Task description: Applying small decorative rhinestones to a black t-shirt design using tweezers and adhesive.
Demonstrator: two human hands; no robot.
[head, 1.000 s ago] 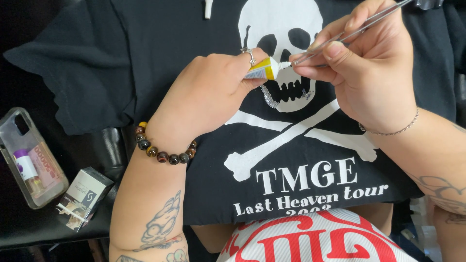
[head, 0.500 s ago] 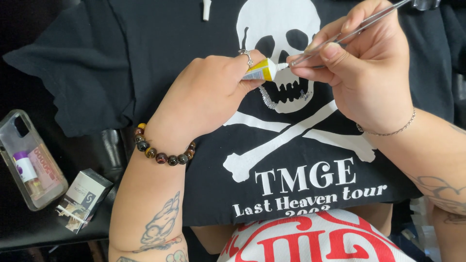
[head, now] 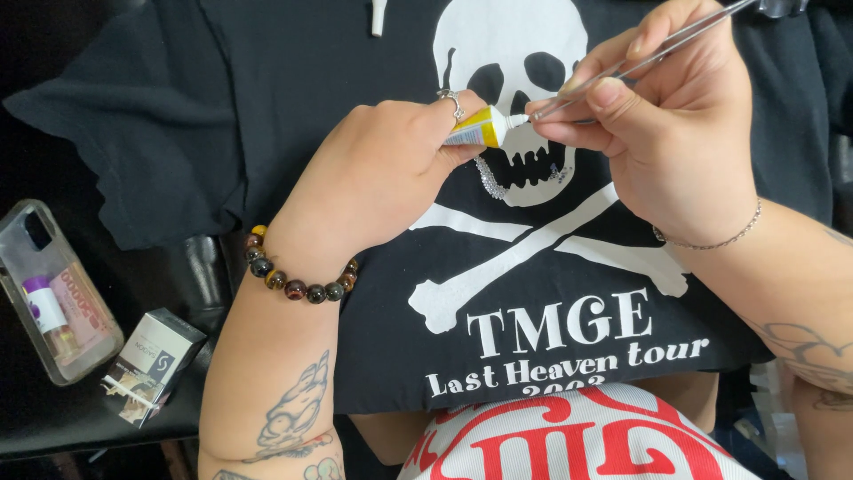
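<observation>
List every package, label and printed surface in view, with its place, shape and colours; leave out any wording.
Glue tube: small, yellow and white, pinched in the left hand, nozzle at the tweezers held by the right hand.
Small box: lower left, rectangular, white and grey, open.
Clear phone case: far left, holding a pink slip and a small purple-capped vial.
Black T-shirt: spread out, white skull print.

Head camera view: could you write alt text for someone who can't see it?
A left hand squeezes a small yellow glue tube toward the tip of metal tweezers held by the right hand, above a black T-shirt printed with a white skull and crossbones. A clear phone case and small box lie at left.
</observation>
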